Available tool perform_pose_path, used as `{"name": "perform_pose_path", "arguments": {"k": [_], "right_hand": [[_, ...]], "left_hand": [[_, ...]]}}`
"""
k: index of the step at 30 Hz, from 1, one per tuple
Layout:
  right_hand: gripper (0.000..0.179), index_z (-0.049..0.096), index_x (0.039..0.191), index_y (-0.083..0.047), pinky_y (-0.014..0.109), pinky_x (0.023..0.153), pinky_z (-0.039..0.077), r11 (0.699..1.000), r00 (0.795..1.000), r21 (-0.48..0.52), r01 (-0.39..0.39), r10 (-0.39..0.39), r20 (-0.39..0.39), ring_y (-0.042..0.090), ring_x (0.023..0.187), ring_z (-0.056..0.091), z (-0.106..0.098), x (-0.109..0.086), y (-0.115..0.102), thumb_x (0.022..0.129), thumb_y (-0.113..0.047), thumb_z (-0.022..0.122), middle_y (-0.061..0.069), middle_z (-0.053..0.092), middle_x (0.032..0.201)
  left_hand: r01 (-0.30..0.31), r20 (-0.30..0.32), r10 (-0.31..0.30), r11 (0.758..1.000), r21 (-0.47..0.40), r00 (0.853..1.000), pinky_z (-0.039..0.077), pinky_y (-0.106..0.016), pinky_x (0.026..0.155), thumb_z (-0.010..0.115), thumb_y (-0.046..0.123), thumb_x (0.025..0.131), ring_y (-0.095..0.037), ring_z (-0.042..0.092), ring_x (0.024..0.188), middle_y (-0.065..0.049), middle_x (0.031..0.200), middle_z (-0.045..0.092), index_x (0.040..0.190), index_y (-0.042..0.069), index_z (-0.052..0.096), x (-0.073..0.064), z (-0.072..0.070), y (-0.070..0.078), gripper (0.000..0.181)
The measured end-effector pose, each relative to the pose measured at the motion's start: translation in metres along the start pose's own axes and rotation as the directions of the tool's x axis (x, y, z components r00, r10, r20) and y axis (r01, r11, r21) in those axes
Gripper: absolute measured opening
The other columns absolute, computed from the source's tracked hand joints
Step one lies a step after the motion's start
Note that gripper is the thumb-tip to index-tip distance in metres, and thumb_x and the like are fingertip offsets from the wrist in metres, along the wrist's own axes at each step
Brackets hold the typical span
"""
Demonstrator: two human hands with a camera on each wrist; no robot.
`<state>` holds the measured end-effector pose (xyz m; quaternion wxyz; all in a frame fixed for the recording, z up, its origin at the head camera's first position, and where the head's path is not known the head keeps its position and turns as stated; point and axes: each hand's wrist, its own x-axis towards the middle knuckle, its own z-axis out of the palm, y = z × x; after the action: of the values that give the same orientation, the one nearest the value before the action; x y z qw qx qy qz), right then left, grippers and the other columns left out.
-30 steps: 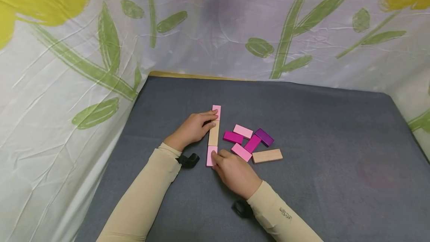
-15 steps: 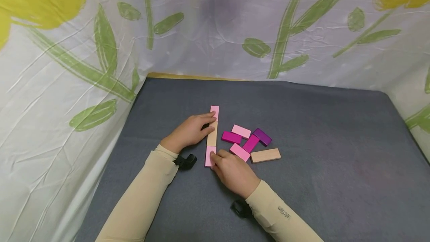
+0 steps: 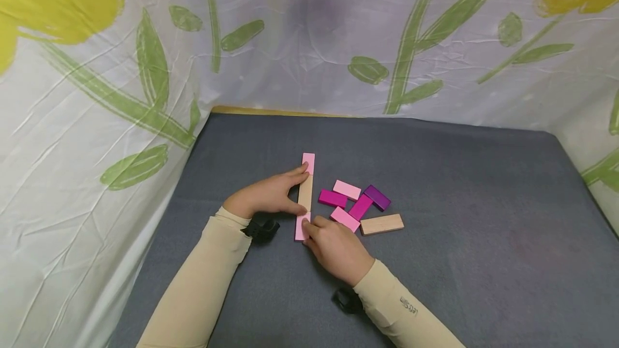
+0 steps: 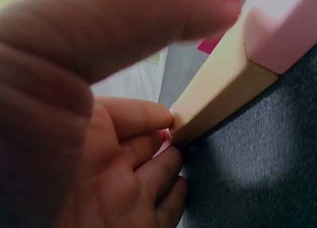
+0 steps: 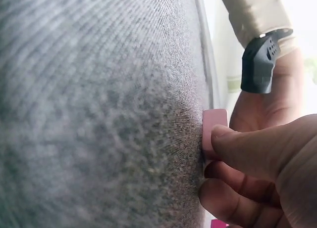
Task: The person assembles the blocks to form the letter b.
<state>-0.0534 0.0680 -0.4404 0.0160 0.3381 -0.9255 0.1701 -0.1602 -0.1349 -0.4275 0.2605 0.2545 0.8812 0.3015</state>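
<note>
Two pink blocks and one plain wooden block lie end to end in a straight row running away from me. My right hand holds the near pink block, pinched between thumb and fingers; in the right wrist view the thumb presses on the face of that pink block. My left hand is spread along the row's left side. Its fingertips touch by the far pink block, and its thumb is at the joint between wooden and near pink block. The left wrist view shows fingertips at the wooden block's far end.
Right of the row lie loose blocks: a light pink one, two magenta ones, including this magenta block, a purple block, another pink block and a plain wooden block. A flower-printed curtain borders the grey table.
My left thumb has moved from the wooden block's far part down to its near joint, spreading the hand. My right hand stays on the near pink block.
</note>
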Motion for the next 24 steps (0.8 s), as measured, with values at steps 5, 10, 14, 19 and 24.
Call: {"name": "perform_pose_path", "arguments": {"k": [5,10,14,19,24], "right_hand": [[0.028,0.079,0.117,-0.006,0.027,0.061,0.053,1.000,1.000,-0.007,0.002,-0.002,-0.007,0.012,0.065,0.054,0.0001,0.0000,0.0010,0.090,-0.014,0.084,0.002,0.065,0.084],[0.028,0.079,0.116,-0.006,0.028,0.061,0.053,1.000,1.000,0.007,0.000,0.000,-0.007,0.012,0.066,0.055,-0.0003,0.0002,0.0022,0.090,-0.013,0.084,0.002,0.066,0.084],[0.030,0.079,0.118,-0.006,0.028,0.064,0.055,1.000,1.000,0.022,-0.007,0.007,0.005,0.012,0.067,0.057,-0.0006,0.0006,0.0029,0.090,-0.015,0.085,0.002,0.068,0.085],[0.028,0.078,0.115,-0.006,0.029,0.066,0.056,0.999,1.000,0.051,-0.018,0.018,0.010,0.012,0.069,0.058,-0.0013,0.0009,0.0035,0.090,-0.017,0.085,0.001,0.068,0.086],[0.026,0.078,0.113,-0.007,0.027,0.063,0.053,0.997,1.000,0.072,-0.023,0.023,0.006,0.010,0.069,0.054,-0.0017,-0.0002,0.0041,0.090,-0.017,0.085,-0.001,0.065,0.082]], "left_hand": [[0.003,0.033,-0.001,0.998,-0.066,0.999,0.023,-0.049,0.128,0.088,0.030,0.084,-0.030,0.015,0.162,-0.009,0.177,0.007,0.167,0.003,0.023,-0.0007,-0.0019,0.0004,0.109],[-0.002,0.037,0.005,0.997,-0.072,0.999,0.022,-0.049,0.129,0.091,0.028,0.083,-0.030,0.013,0.162,-0.009,0.177,0.005,0.167,0.003,0.022,0.0002,-0.0021,-0.0014,0.111],[0.005,0.036,-0.004,0.999,-0.043,0.999,0.023,-0.048,0.128,0.092,0.026,0.083,-0.030,0.013,0.162,-0.009,0.177,0.005,0.167,0.003,0.022,0.0009,-0.0011,-0.0012,0.111],[0.027,0.033,-0.027,1.000,0.005,0.999,0.024,-0.046,0.128,0.091,0.026,0.084,-0.029,0.016,0.162,-0.010,0.177,0.007,0.166,0.003,0.023,0.0010,-0.0008,0.0011,0.110],[0.040,0.031,-0.041,0.999,0.025,0.999,0.022,-0.046,0.129,0.090,0.026,0.086,-0.029,0.016,0.162,-0.009,0.177,0.009,0.166,0.004,0.023,0.0024,-0.0003,0.0017,0.107]]}}
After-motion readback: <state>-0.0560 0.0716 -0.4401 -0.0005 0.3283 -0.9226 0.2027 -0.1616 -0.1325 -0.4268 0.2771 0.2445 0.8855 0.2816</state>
